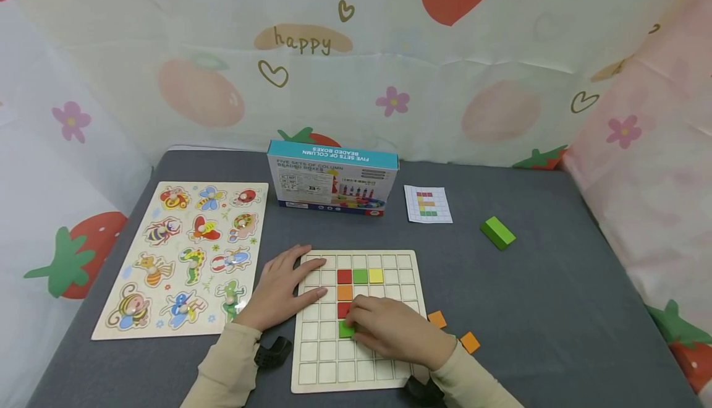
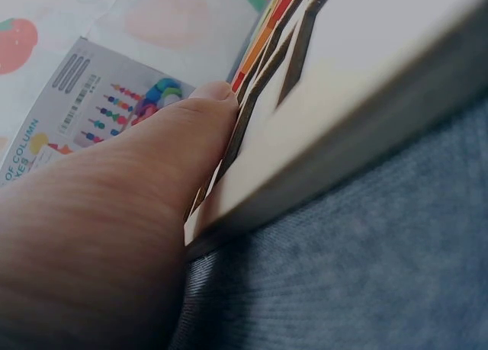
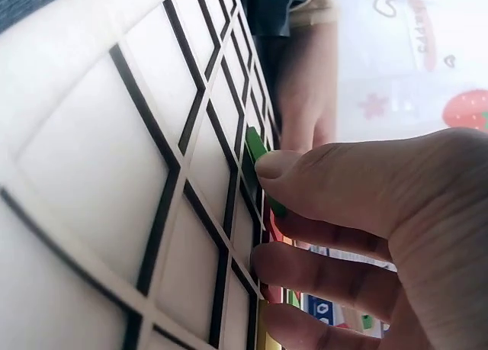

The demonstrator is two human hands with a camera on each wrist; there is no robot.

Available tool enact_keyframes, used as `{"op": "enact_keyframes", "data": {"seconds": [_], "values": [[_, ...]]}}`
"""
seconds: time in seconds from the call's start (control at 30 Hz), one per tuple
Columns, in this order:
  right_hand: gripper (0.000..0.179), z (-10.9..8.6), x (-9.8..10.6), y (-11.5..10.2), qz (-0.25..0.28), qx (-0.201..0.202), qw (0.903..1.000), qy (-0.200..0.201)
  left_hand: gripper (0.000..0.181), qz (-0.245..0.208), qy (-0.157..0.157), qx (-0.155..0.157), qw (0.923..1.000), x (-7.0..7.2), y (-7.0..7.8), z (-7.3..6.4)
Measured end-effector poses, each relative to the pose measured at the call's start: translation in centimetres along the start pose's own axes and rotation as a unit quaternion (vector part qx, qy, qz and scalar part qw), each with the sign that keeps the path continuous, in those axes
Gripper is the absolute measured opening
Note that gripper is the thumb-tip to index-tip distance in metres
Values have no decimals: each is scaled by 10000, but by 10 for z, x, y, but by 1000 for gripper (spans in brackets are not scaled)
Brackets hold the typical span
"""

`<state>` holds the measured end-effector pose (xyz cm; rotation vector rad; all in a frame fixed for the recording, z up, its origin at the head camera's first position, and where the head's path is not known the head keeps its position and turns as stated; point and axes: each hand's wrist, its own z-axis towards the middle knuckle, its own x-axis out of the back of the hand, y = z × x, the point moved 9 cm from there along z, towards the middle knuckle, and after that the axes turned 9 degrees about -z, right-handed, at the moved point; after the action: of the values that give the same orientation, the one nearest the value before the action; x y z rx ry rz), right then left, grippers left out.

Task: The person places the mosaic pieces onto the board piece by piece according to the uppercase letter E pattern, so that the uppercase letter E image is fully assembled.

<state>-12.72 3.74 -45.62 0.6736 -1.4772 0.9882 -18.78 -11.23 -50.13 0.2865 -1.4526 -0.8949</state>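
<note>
A pale wooden grid board (image 1: 328, 371) lies at the front of the table. My left hand (image 1: 280, 290) rests on its left edge, fingers spread over the border cells; in the left wrist view the thumb (image 2: 183, 129) touches the board's rim. My right hand (image 1: 395, 331) is over the middle cells and pinches a green square tile (image 3: 263, 155) between thumb and index finger, tilted at its cell. Above this tile in the column are a red tile (image 1: 343, 310), an orange tile (image 1: 345, 293) and another red tile (image 1: 344, 277). Green (image 1: 360, 276) and yellow (image 1: 376, 276) tiles continue the top row.
Two loose orange tiles (image 1: 470, 342) lie right of the board. Farther back are a green block (image 1: 497, 232), a pattern card (image 1: 428, 204) and a standing product box (image 1: 334, 179). An insect picture board (image 1: 183, 216) lies on the left.
</note>
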Motion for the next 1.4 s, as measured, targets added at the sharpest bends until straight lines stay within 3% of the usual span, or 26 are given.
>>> {"op": "enact_keyframes", "data": {"seconds": [1.4], "values": [[15,2,-5,1,26,-89,9999,-129,59,-4,21,-7,10000,-1,-2,0]]}}
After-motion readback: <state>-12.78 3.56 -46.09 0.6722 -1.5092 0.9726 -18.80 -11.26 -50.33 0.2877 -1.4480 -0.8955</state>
